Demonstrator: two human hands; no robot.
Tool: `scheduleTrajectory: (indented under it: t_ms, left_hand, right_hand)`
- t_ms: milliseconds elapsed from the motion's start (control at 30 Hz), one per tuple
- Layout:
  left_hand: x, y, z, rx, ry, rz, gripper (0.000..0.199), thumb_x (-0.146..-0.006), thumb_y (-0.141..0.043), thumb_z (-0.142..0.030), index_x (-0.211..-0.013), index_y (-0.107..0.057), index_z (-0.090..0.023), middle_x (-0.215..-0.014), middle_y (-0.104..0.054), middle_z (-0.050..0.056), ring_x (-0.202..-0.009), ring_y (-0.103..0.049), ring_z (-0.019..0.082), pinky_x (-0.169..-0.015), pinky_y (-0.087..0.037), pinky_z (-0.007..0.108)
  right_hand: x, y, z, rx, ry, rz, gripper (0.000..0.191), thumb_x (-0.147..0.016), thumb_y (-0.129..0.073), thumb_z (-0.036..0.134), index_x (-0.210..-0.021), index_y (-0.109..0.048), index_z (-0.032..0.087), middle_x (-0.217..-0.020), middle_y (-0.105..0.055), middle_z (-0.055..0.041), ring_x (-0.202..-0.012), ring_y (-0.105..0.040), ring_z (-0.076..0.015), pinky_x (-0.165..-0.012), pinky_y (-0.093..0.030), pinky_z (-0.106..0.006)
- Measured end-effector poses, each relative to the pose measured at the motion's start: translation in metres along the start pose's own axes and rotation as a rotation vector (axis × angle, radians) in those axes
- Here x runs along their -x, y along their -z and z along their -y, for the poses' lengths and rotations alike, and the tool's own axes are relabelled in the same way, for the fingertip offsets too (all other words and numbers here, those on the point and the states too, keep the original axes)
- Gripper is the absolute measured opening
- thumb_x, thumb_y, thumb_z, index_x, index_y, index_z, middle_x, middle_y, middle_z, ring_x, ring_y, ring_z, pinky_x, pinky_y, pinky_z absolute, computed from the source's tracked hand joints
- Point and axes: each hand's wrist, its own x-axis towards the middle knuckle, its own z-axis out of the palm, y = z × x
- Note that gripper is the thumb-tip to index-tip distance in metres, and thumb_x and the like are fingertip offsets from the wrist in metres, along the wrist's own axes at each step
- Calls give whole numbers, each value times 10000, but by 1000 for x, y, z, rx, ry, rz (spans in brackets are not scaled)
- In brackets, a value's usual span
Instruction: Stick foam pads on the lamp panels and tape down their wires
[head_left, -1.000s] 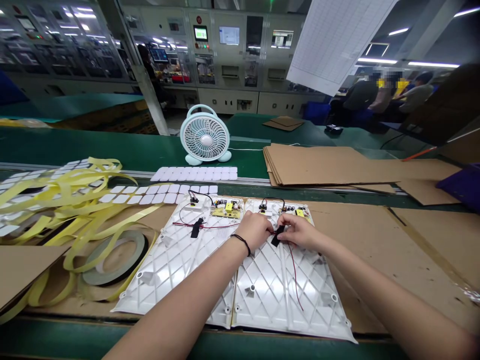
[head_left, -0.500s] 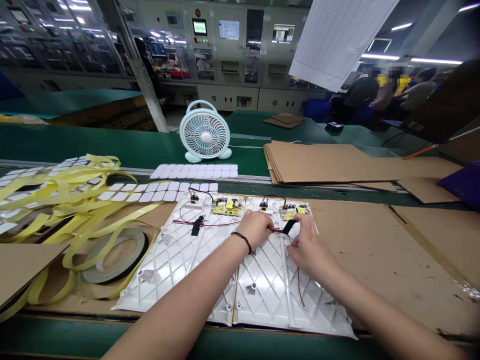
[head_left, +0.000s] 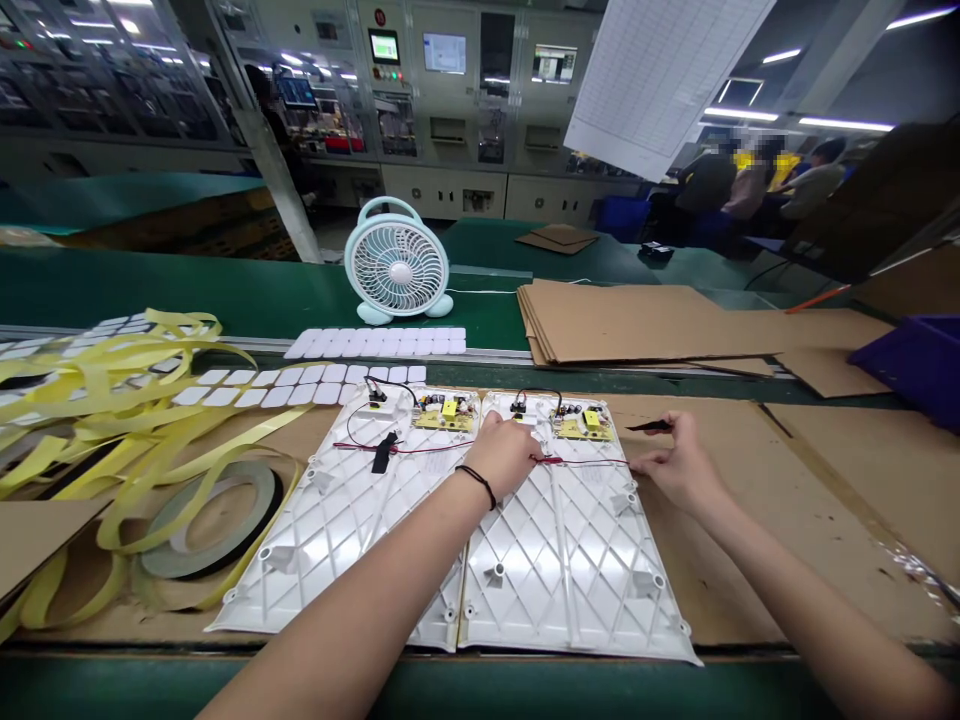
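Observation:
Two white ribbed plastic panels (head_left: 555,560) lie side by side, each with a yellow circuit board (head_left: 581,422) near its far edge. My left hand (head_left: 504,455) is closed on a thin red-and-black wire (head_left: 577,461) over the right panel. That wire stretches rightward to the thumb of my right hand (head_left: 684,468), just past the panel's right edge. A short strip of black tape (head_left: 648,426) sticks out from my right fingertips. On the left panel, another black tape strip (head_left: 384,452) crosses a similar wire.
A roll of tape (head_left: 214,520) and tangled yellow liner strips (head_left: 150,430) lie at left. White square pads (head_left: 300,385), a light-blue fan (head_left: 397,265) and stacked cardboard sheets (head_left: 630,322) stand beyond the panels. At far right is a blue bin (head_left: 915,365).
My right hand has moved right, off the panel, lifting the black tape away from the wire. The wire is now stretched straight between the hands. My left hand keeps its hold.

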Motion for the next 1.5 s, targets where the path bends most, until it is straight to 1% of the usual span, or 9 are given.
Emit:
scheduleTrajectory:
  t_ms: [300, 400, 500, 633, 733, 800, 967, 1233, 1500]
  left_hand:
    - [0, 0, 0, 47, 3, -10, 214, -771, -559, -152, -786, -740, -265, -773, -680, 18, -806, -579, 176, -823, -292, 374]
    - [0, -1, 1, 53, 1, -18, 220, -772, -558, -147, -792, -740, -269, -783, -686, 15, -806, -582, 175, -825, -291, 379]
    - [0, -1, 1, 59, 10, -19, 223, -785, -552, -158, -802, -739, -279, -799, -694, 12, -822, -584, 177, -834, -288, 385]
    - [0, -2, 1, 49, 14, -34, 188, -770, -569, -175, -795, -736, -257, -800, -705, 15, -826, -592, 187, -827, -301, 375]
    - [0, -3, 2, 38, 16, -33, 176, -762, -569, -174, -776, -730, -243, -793, -708, 16, -833, -597, 196, -832, -299, 385]
    - [0, -3, 3, 39, 17, -32, 179, -764, -562, -173, -774, -726, -244, -803, -705, 17, -841, -596, 197, -832, -298, 388]
    - [-1, -4, 3, 16, 25, -12, 159, -756, -563, -181, -741, -714, -231, -791, -688, 27, -843, -586, 210, -806, -308, 389]
    - [-2, -5, 4, -4, 27, -11, 152, -737, -549, -173, -708, -693, -213, -743, -675, 19, -784, -585, 204, -777, -320, 398]
    - [-3, -2, 2, 6, 44, 23, 159, -751, -544, -183, -736, -699, -212, -782, -689, 26, -820, -588, 210, -797, -326, 398]
  right_hand:
    - [21, 8, -19, -19, -32, 24, 594, -640, -689, 307, -1107, -323, 271, -1227, -481, -124, -831, -673, -252, -746, -559, -423]
    - [14, 16, 1, 47, 127, 16, 466, -675, -675, 329, -1069, -443, 241, -1254, -446, -124, -1034, -591, -264, -865, -508, -427]
    - [9, 10, 40, 26, 251, 28, 359, -677, -709, 368, -949, -530, 216, -1131, -544, -103, -956, -583, -237, -831, -497, -405]
    - [7, -25, 75, -143, 174, 363, 318, -618, -759, 346, -768, -524, 195, -764, -607, -20, -701, -581, -175, -658, -486, -326]
    - [1, -56, 72, -110, 164, 570, 295, -551, -761, 220, -713, -516, 195, -675, -571, 29, -643, -553, -143, -595, -439, -268]
    - [-5, -71, 62, -61, 167, 602, 279, -545, -731, 160, -717, -514, 198, -620, -545, 52, -587, -528, -127, -538, -400, -240]
    - [-12, -85, 49, 15, 193, 529, 252, -585, -694, 139, -734, -502, 206, -581, -526, 66, -557, -525, -125, -516, -382, -226]
    - [0, -88, 54, 263, 365, 433, 175, -664, -593, 89, -769, -526, 212, -640, -574, 32, -614, -537, -143, -562, -366, -237]
    - [14, -95, 56, 358, 398, 305, 208, -661, -515, 63, -790, -460, 216, -694, -534, 28, -627, -482, -146, -598, -331, -240]
